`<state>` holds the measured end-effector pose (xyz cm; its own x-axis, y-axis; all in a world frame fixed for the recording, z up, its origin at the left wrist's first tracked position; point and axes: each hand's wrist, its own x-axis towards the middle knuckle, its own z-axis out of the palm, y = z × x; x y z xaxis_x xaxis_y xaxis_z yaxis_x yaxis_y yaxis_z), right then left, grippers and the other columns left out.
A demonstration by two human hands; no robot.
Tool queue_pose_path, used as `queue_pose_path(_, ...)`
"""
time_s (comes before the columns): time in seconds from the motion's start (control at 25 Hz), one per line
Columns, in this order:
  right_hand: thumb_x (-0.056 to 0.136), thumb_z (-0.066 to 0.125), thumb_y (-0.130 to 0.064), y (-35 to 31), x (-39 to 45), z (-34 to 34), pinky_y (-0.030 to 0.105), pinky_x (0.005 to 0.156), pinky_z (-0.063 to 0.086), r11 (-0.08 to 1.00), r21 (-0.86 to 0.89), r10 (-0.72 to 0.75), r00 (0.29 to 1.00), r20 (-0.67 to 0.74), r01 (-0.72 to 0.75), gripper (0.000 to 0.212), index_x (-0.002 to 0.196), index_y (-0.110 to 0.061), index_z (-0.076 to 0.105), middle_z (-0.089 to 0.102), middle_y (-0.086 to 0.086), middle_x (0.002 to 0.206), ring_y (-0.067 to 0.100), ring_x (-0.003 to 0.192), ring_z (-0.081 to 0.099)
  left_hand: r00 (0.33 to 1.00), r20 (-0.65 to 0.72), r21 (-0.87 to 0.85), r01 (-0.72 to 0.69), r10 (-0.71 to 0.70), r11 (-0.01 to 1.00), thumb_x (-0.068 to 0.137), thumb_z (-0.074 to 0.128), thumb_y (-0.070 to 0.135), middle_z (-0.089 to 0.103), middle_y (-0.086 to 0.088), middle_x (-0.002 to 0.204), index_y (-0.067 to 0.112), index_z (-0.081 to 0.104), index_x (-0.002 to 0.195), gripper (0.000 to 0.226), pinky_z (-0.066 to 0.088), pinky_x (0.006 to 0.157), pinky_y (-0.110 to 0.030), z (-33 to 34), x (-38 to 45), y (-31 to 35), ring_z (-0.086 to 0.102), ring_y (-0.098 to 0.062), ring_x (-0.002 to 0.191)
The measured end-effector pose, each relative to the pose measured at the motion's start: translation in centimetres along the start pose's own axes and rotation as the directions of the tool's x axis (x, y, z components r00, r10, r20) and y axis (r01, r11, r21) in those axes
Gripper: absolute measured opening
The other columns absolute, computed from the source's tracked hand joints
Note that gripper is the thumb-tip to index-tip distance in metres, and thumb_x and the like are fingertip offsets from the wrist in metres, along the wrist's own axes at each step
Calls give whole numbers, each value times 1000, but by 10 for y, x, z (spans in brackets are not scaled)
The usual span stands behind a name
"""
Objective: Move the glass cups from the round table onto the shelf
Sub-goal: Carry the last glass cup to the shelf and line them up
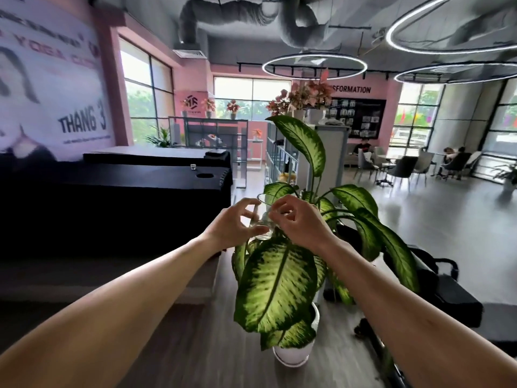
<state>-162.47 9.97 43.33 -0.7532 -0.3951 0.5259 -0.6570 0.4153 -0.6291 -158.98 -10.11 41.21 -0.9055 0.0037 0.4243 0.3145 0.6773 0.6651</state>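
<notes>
A clear glass cup (263,219) is held up in front of me, above a big leafy plant. My left hand (233,226) grips it from the left with fingers curled around its side and base. My right hand (298,222) pinches it from the right near the rim. Both arms reach forward. A second small glass cup (192,166) stands far off on a black table top. A grey open shelf unit (279,152) stands beyond the plant. No round table top shows close to me.
A potted plant (279,278) with large green leaves in a white pot (293,357) stands right below my hands. Black tables (112,203) fill the left. A black bench (436,287) lies at the right. People sit at distant tables (391,158) on the right.
</notes>
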Motion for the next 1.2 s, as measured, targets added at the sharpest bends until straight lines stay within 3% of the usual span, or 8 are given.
queue_pose_path(0.12, 84, 69, -47, 23, 53, 23, 17, 62, 52, 999, 30, -25, 999, 46, 24, 18, 100, -39, 64, 69, -18, 99, -5, 75, 66, 997, -49, 22, 57, -56, 998, 72, 83, 47, 72, 6, 107, 30, 50, 136, 75, 60, 78, -39, -6, 37, -33, 73, -13, 71)
queue_pose_path(0.28, 86, 69, -43, 48, 109, 61, 11, 56, 45, 997, 49, -60, 991, 116, 55, 13, 98, -40, 64, 67, -17, 99, -7, 73, 64, 989, -88, 31, 119, -115, 992, 72, 82, 49, 72, 8, 106, 36, 50, 132, 70, 60, 80, -36, -15, 72, -84, 71, -6, 66)
queue_pose_path(0.44, 86, 69, -42, 69, 176, 111, 13, 57, 44, 996, 42, -89, 986, 143, 84, 13, 97, -39, 64, 68, -17, 95, -5, 72, 64, 984, -105, 51, 146, -140, 988, 70, 81, 53, 71, 10, 105, 45, 49, 129, 68, 60, 80, -36, -36, 120, -145, 71, -5, 65)
queue_pose_path(0.64, 85, 71, -39, 82, 278, 176, 11, 58, 41, 990, 14, -139, 973, 183, 139, 9, 89, -38, 63, 64, -20, 82, -7, 65, 62, 976, -146, 45, 172, -164, 984, 73, 83, 48, 71, 9, 108, 42, 49, 132, 68, 60, 81, -37, -78, 187, -220, 72, -8, 69)
queue_pose_path(0.84, 85, 73, -35, 98, 378, 231, 14, 58, 44, 988, 28, -151, 980, 131, 149, 10, 87, -36, 64, 67, -15, 80, -3, 64, 63, 977, -136, 56, 171, -162, 984, 74, 82, 47, 70, 10, 108, 43, 48, 131, 66, 59, 84, -38, -120, 270, -287, 73, -9, 71)
queue_pose_path(1.0, 85, 74, -35, 120, 435, 262, 6, 53, 39, 990, 20, -140, 984, 110, 139, 10, 87, -37, 64, 66, -18, 78, -7, 64, 63, 974, -140, 51, 188, -180, 981, 72, 83, 47, 68, 16, 105, 46, 50, 126, 63, 58, 87, -41, -131, 327, -333, 70, -6, 74)
queue_pose_path(1.2, 84, 74, -37, 159, 515, 306, 6, 53, 41, 991, 39, -135, 985, 105, 131, 10, 86, -39, 65, 69, -15, 83, -8, 67, 65, 964, -165, 33, 214, -206, 976, 72, 85, 43, 64, 19, 98, 42, 53, 127, 64, 53, 95, -45, -139, 399, -395, 65, -12, 84)
